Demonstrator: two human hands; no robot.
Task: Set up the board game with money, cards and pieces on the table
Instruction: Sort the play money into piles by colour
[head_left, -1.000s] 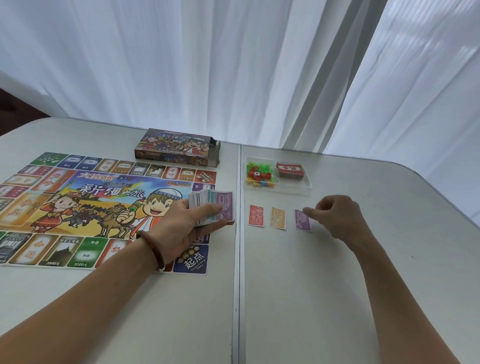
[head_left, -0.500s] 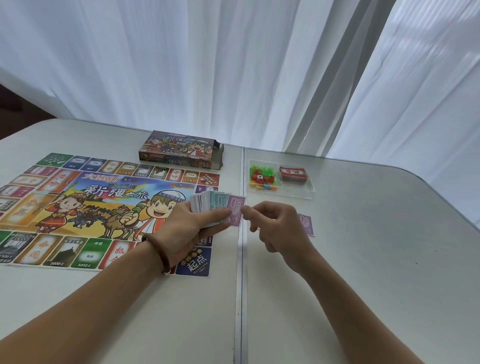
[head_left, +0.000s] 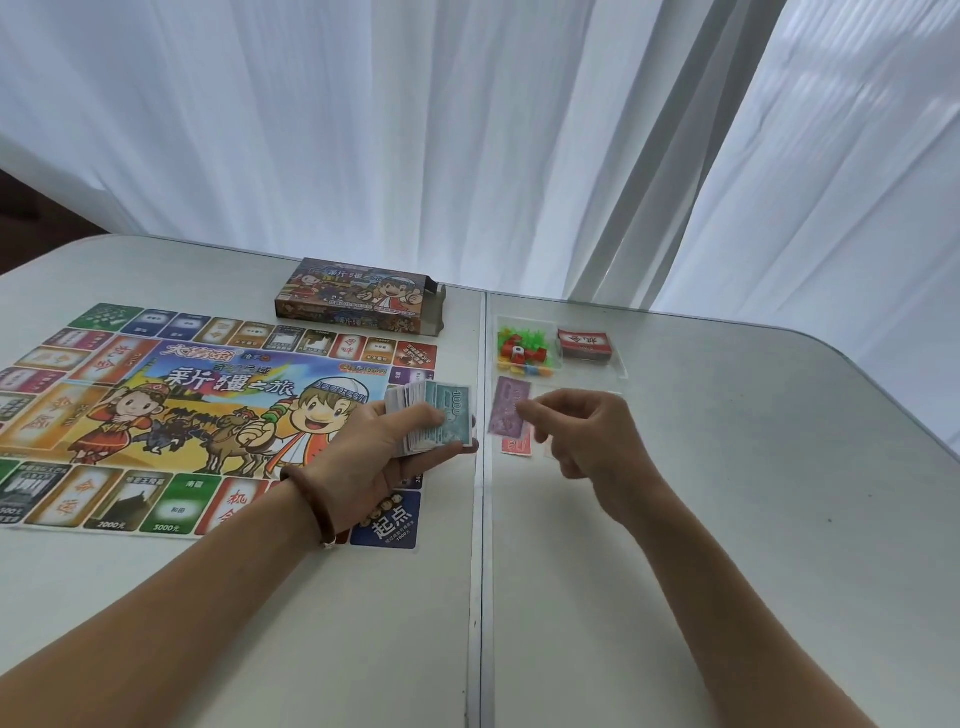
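Observation:
The colourful game board (head_left: 171, 415) lies flat on the left half of the white table (head_left: 727, 519). My left hand (head_left: 384, 457) grips a stack of play money (head_left: 434, 415) over the board's right edge, a green 1000 note on top. Just right of the table seam, my right hand (head_left: 587, 436) pinches a purple note (head_left: 509, 406) and holds it above the table. A red note (head_left: 517, 446) lies on the table beneath it; my right hand hides the other laid-out notes.
The game box (head_left: 358, 296) lies behind the board with its end flap open. A clear tray (head_left: 618, 364) at the back right holds coloured pieces (head_left: 522, 351) and a red card deck (head_left: 584, 343). White curtains hang behind the table.
My right hand left the purple note on the table, came to the stack, and now has pulled a purple note off it to the right, baring the green note.

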